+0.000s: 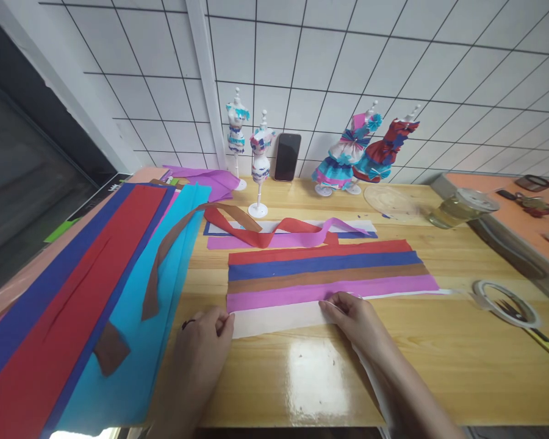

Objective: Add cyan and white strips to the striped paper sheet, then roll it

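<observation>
A white paper strip point(279, 318) lies along the lower edge of a striped panel. My left hand point(204, 347) pinches the strip's left end. Farther along its upper edge, my right hand point(354, 317) holds it between thumb and fingers; the rest of the strip hangs down under my right forearm. Above it run the panel's purple band point(283, 292), brown band point(302, 276), blue band point(320, 263) and red band point(329, 250). A thin white strip point(407, 294) sticks out along the purple band's lower right edge.
Long red point(86, 268) and turquoise sheets point(141, 341) cover the left side. Loose curled strips point(265, 236) lie behind the panel. Small dress forms point(260, 164) and a phone point(287, 157) stand by the tiled wall. At right are a tape roll point(507, 303) and a cup point(462, 208).
</observation>
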Action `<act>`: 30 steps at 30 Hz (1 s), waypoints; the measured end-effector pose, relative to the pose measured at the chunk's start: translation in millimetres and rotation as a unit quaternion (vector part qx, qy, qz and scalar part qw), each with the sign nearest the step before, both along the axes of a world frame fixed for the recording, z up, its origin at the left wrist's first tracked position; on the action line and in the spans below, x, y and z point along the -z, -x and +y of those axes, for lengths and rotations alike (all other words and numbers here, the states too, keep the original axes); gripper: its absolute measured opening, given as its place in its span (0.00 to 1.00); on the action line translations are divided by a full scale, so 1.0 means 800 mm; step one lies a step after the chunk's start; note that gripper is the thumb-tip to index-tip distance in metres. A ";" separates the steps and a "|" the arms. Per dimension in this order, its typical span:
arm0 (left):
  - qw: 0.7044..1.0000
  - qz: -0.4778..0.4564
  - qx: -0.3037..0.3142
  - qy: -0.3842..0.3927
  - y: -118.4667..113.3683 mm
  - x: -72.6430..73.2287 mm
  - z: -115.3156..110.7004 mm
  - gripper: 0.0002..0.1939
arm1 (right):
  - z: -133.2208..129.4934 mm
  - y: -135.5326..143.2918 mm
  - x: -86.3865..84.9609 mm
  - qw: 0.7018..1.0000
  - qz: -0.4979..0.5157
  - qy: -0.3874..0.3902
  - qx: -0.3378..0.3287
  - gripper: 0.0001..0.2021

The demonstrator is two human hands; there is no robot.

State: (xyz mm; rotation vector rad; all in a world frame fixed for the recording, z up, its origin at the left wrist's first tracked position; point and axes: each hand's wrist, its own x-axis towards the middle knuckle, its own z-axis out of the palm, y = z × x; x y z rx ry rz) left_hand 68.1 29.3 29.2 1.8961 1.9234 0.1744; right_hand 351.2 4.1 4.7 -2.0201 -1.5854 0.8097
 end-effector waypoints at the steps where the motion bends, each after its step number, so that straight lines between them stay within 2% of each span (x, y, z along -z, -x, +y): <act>1: 1.000 0.001 0.000 -0.001 0.000 0.000 0.000 0.10 | 0.000 0.000 0.000 1.000 0.002 0.001 0.001 0.15; 30: 1.000 -0.001 0.003 0.022 0.000 -0.006 0.002 0.10 | 0.000 0.003 -0.001 1.000 -0.013 0.011 0.012 0.14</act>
